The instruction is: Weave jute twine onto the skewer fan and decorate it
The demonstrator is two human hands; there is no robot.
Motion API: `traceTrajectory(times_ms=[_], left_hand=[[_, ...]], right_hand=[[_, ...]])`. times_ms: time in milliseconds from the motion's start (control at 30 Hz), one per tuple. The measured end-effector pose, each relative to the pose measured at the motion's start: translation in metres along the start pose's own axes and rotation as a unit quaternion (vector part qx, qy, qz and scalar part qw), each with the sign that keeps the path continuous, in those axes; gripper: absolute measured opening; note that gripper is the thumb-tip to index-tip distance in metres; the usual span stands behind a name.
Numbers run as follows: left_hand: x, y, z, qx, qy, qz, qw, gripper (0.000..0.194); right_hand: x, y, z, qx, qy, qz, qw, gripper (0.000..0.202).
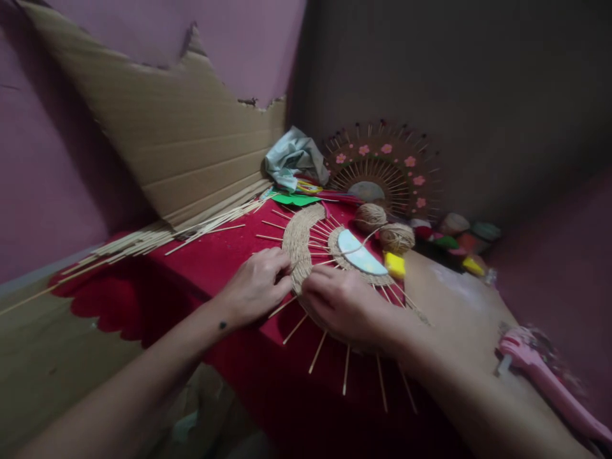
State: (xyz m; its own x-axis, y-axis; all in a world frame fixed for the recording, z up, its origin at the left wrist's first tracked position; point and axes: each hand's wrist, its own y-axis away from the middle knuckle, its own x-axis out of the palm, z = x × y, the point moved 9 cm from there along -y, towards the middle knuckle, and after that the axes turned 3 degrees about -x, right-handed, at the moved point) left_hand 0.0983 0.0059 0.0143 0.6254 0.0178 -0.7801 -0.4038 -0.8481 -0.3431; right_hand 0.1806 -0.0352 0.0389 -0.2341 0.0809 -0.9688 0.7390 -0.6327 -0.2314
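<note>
Found at the grip: left hand [261,280], fingers curled with little gap at the thumb, against the outer edge of a woven twine band [296,245]; right hand [342,296], fingers likewise curled, over the near stretch of the same band. Contents of either pinch hidden by knuckles; not possible to tell full closure, or any hold on twine or stick. Right hand nearer, lying across the band; left hand just beside. Band located at and beyond the fingertips, over a red cloth [215,255]; long axis an arc, running from the far side toward the wearer, then bending right beneath the right hand. Hollow of the arc facing a pale blue half-disc [358,252]; thin sticks [318,352] radiating outward, ends projecting past the band. Noted also: one strand [366,240] from beside two twine balls [398,237]. Limits to movement: stick ends on the near side; yellow block [394,264] and brown board [449,306] to the right; loose sticks [143,242] and cardboard panel [157,121] to the left; flowered fan [373,169] at the back.
</note>
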Motion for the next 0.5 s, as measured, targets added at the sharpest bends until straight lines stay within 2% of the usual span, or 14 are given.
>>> traceTrajectory(times_ms=[67,133,200,267,300,367,500], left_hand=[[-0.001,0.002,-0.002,0.011,0.009,-0.004,1.0,0.012],[-0.003,0.002,-0.004,0.019,0.02,-0.003,1.0,0.014],[-0.004,0.002,-0.005,0.018,0.025,-0.005,1.0,0.015],[-0.004,0.003,-0.005,0.014,0.023,-0.002,1.0,0.016],[-0.004,0.003,-0.004,0.013,0.021,0.0,1.0,0.015],[-0.003,0.004,-0.004,0.012,0.017,0.005,1.0,0.015],[-0.002,0.005,-0.004,0.012,0.011,0.004,1.0,0.016]], right_hand=[[-0.029,0.009,-0.038,0.096,0.043,-0.074,0.992,0.019],[-0.055,0.027,-0.089,0.234,0.151,-0.114,0.954,0.02],[-0.068,0.054,-0.143,0.385,0.23,-0.091,0.889,0.046],[-0.063,0.076,-0.186,0.476,0.216,-0.038,0.851,0.071],[-0.057,0.081,-0.201,0.486,0.202,-0.013,0.85,0.074],[-0.051,0.084,-0.221,0.482,0.199,-0.008,0.853,0.065],[-0.053,0.074,-0.247,0.479,0.215,-0.047,0.85,0.061]])
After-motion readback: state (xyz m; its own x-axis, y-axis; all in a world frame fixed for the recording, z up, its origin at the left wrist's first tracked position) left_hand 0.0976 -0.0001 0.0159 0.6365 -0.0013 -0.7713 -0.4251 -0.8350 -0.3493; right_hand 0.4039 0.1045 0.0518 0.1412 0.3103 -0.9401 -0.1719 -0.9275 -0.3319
